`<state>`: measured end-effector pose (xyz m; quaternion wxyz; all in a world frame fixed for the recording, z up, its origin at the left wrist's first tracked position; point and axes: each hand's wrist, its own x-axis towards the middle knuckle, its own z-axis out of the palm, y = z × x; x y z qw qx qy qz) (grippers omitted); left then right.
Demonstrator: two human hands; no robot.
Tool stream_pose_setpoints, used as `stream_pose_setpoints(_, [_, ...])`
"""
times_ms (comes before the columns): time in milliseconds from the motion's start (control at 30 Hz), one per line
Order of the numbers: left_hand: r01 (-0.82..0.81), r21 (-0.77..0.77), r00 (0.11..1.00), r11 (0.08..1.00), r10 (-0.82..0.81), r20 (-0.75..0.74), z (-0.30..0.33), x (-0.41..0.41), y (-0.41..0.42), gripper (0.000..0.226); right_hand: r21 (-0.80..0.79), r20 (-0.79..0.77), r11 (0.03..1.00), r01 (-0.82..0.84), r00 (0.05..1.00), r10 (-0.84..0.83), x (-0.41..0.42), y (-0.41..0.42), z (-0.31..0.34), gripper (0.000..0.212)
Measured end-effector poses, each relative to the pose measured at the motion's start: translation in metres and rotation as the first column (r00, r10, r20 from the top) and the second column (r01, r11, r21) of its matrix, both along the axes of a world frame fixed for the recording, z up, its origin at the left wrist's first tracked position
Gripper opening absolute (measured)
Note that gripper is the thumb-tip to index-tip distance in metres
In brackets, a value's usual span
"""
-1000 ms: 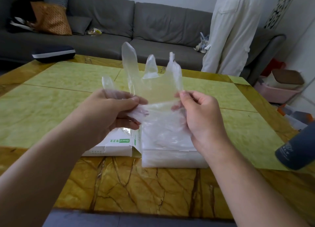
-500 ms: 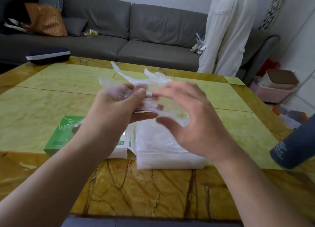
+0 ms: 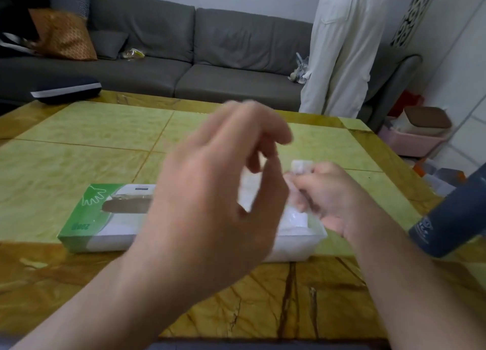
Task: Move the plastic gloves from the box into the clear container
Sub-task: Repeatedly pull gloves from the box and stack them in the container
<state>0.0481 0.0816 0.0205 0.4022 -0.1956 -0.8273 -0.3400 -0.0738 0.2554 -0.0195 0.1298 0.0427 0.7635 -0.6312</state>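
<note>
the right hand (image 3: 326, 191) pinches a folded plastic glove (image 3: 302, 166) just above the clear container (image 3: 313, 240), nearer it than the left hand (image 3: 223, 191), which hovers blurred, seemingly loose and empty; the glove box (image 3: 100, 215) lies lengthwise left of the container on the counter (image 3: 79, 128)

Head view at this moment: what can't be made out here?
- Clear container: its left part is hidden behind the left hand.
- Left hand: motion-blurred, so its finger pose is unclear.
- Glove gripped by the right hand: mostly hidden in the fist.
- Green box: print too small.
</note>
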Motion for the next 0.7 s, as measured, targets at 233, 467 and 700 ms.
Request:
stream_pose_setpoints(233, [0.001, -0.355, 0.745, 0.935, 0.236, 0.624, -0.052, -0.026, 0.025, 0.026, 0.411, -0.096, 0.909, -0.075, 0.987, 0.125, 0.003, -0.007, -0.006, 0.016])
stream_pose_setpoints(467, [-0.007, -0.399, 0.53, 0.917, 0.342, 0.776, -0.076, -0.058, 0.005, 0.023, 0.72, -0.232, 0.692, 0.048, 0.957, 0.175, -0.005, 0.0, -0.02, 0.026])
stream_pose_setpoints(700, [0.123, -0.449, 0.387, 0.885, 0.374, 0.843, -0.073, -0.082, -0.005, 0.048, 0.9, -0.311, 0.377, 0.222, 0.93, 0.195, -0.009, -0.003, -0.027, 0.035])
